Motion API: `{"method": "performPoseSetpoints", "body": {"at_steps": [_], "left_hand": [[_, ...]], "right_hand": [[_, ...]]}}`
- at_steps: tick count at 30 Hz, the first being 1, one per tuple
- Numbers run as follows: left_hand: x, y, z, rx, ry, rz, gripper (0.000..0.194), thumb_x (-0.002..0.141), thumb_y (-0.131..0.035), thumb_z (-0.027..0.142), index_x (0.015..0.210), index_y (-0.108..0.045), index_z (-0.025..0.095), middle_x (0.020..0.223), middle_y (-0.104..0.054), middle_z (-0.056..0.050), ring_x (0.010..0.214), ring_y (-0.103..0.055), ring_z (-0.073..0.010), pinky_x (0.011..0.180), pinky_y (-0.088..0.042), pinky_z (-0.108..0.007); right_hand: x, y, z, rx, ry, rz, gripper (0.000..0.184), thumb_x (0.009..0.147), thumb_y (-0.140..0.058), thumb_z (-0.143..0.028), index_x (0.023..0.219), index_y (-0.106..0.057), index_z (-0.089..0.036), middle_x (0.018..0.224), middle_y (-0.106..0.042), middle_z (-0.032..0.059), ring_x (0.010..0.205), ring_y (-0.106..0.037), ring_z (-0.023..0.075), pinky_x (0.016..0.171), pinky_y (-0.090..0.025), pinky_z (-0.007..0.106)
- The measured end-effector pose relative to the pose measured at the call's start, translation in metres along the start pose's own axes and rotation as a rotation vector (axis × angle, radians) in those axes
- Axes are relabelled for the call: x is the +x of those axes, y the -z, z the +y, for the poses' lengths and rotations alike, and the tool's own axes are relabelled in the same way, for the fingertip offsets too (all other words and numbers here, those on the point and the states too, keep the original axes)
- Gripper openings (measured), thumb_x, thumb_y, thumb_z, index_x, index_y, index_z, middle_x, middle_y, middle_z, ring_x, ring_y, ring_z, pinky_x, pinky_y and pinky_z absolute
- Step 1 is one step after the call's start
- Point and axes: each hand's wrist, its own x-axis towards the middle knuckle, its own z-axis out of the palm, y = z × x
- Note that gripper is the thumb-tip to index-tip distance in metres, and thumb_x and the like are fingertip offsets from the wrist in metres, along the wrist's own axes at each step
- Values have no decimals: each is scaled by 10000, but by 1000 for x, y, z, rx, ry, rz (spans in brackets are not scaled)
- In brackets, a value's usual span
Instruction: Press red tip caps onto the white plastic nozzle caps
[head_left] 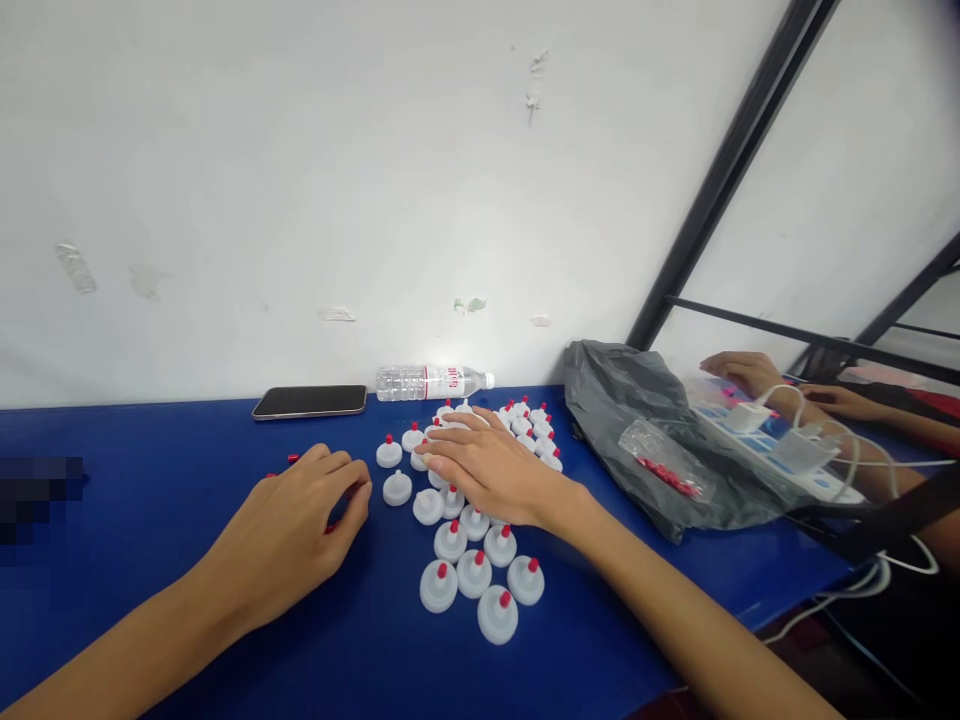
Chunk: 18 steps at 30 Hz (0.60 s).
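Note:
My left hand (311, 510) hovers low over or rests on the blue table, its fingers curled in and the thumb close to the index finger. A bit of red shows in the gap between them; whether the fingers grip it I cannot tell. Small red tip caps (292, 458) lie beside that hand, partly hidden by it. My right hand (484, 460) is stretched out flat over a group of white round nozzle lids (474, 573), covering some of them. Most lids carry a red tip; a bare white lid (397, 487) and a few others show no red.
A black phone (310, 402) and a lying clear bottle (431, 383) are by the wall. To the right, a grey plastic bag (622, 400) bears a clear pouch of red caps (667, 470). Beyond are a power strip (814, 480), cables, a black metal frame and another person's hands.

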Motion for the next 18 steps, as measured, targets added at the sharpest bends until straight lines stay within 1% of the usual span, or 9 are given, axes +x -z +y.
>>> {"method": "performPoseSetpoints", "body": {"at_steps": [3, 6, 9, 11, 13, 15, 16, 18], "left_hand": [[1, 3, 2, -31, 2, -8, 459, 1113, -334, 435, 790, -606, 256, 790, -684, -39, 820, -608, -256, 646, -427, -354], [2, 7, 3, -44, 4, 11, 480, 1119, -323, 437, 780, -611, 257, 769, -676, -37, 789, -606, -248, 636, -422, -355], [2, 11, 4, -82, -2, 45, 507, 1137, -278, 440, 839, -646, 260, 768, -668, -18, 735, -607, -228, 653, -442, -359], [1, 13, 5, -121, 0, 73, 513, 1149, -259, 446, 918, -680, 265, 782, -671, -5, 714, -614, -215, 669, -457, -358], [0, 13, 9, -152, 4, 97, 484, 1151, -283, 474, 1005, -698, 273, 821, -689, 0, 730, -641, -208, 679, -464, -351], [-2, 13, 13, -166, 18, 101, 427, 1142, -342, 515, 1073, -692, 281, 871, -711, -1, 766, -668, -209, 690, -471, -340], [-3, 12, 15, -168, 16, 95, 394, 1131, -385, 533, 1084, -684, 282, 880, -714, 2, 767, -670, -207, 683, -470, -332], [-3, 11, 19, -150, -11, 99, 340, 1112, -457, 526, 1029, -665, 271, 840, -693, 11, 721, -649, -196, 635, -449, -314]], "right_hand": [[0, -4, 3, 29, 0, -17, 450, 1204, -338, -410, 1450, -689, -274, 1484, -716, 49, 1551, -492, 316, 1284, -334, 653], [2, -1, 3, 50, 44, 27, 424, 1204, -359, -375, 1440, -693, -266, 1447, -735, 57, 1473, -571, 269, 1266, -383, 578], [4, 3, 1, 58, 117, 149, 343, 1177, -484, -368, 1407, -701, -237, 1380, -752, 84, 1343, -656, 228, 1200, -456, 492], [4, 5, -3, 45, 148, 256, 302, 1128, -608, -392, 1363, -712, -235, 1331, -757, 94, 1290, -678, 233, 1158, -488, 468], [3, 4, -8, 26, 177, 314, 246, 1106, -654, -352, 1317, -714, -243, 1303, -749, 94, 1248, -689, 234, 1111, -518, 439], [3, 2, -16, 8, 217, 301, 201, 1120, -608, -243, 1302, -692, -238, 1315, -728, 98, 1192, -702, 215, 1051, -546, 396], [2, 0, -20, 1, 242, 282, 207, 1120, -580, -191, 1300, -676, -231, 1313, -724, 97, 1160, -710, 206, 1028, -554, 379], [3, -3, -28, -3, 290, 239, 216, 1111, -560, -145, 1302, -637, -211, 1276, -740, 91, 1118, -719, 199, 1017, -562, 372]]}}
